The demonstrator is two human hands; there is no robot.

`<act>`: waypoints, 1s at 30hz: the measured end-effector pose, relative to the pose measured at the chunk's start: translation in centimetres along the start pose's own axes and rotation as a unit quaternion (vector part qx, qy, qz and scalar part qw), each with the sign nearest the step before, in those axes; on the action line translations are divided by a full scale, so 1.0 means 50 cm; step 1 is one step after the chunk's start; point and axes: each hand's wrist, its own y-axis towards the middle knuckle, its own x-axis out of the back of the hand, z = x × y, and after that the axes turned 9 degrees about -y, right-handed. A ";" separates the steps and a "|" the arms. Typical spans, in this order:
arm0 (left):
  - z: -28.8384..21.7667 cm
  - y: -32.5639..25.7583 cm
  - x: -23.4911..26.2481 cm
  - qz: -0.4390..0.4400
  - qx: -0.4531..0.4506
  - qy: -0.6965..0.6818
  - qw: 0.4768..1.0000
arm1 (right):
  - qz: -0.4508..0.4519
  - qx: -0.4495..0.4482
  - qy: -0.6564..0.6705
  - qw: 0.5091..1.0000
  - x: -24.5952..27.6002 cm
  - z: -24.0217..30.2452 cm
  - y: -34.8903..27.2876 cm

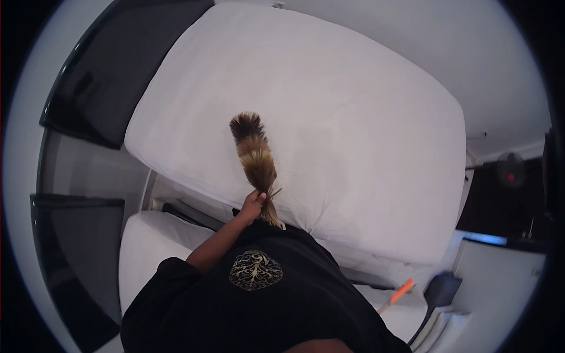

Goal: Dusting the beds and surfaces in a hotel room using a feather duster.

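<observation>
At the far left, beyond the upper left side of the large mattress in a white cloth sheet [365,135], stands a dark grey panel with a glossy black frame [112,65]. Below the left corner of the large mattress is a lower dark grey panel with a glossy black border [88,253], and right of it, on the near side of the large mattress, lies a second white-sheeted mattress [147,250], partly covered by the person's black cloth shirt [318,288] with a gold tree-like emblem [256,270].

The left hand [253,207] is at the near edge of the large mattress — thumb and fingers pinch the narrow lower part of a long, fluffy feather duster banded in brown, tan and near-black [256,159]. The feather duster slants up and a little left over the near left half of the large mattress, its darkest end farthest from the hand; whether it touches the sheet I cannot tell. The right hand is out of view, so how its fingers stand I cannot tell.

Just below the near right part of the large mattress shows a blurred stick with a bright orange end [403,290]. Farther right, beside the lower right corner of the large mattress, are a dark grey, soft-edged object [442,289] and a pale grey flat panel [500,282] — and above these, right of the large mattress, a round dark fan-like object with a red centre [511,170]
</observation>
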 end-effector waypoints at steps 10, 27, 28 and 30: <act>-0.015 0.042 0.044 0.080 -0.027 0.100 0.991 | 0.179 -0.090 0.050 0.979 -0.177 -0.024 -0.303; -0.235 -0.072 0.022 0.271 -0.120 0.274 0.915 | 0.667 0.358 0.413 0.506 0.446 1.058 -0.417; -0.290 -0.094 0.042 0.276 -0.057 0.428 0.859 | 0.659 0.358 0.394 0.531 0.435 1.075 -0.430; -0.412 -0.131 0.079 0.321 -0.043 0.524 0.788 | 0.630 0.359 0.393 0.566 0.402 1.112 -0.467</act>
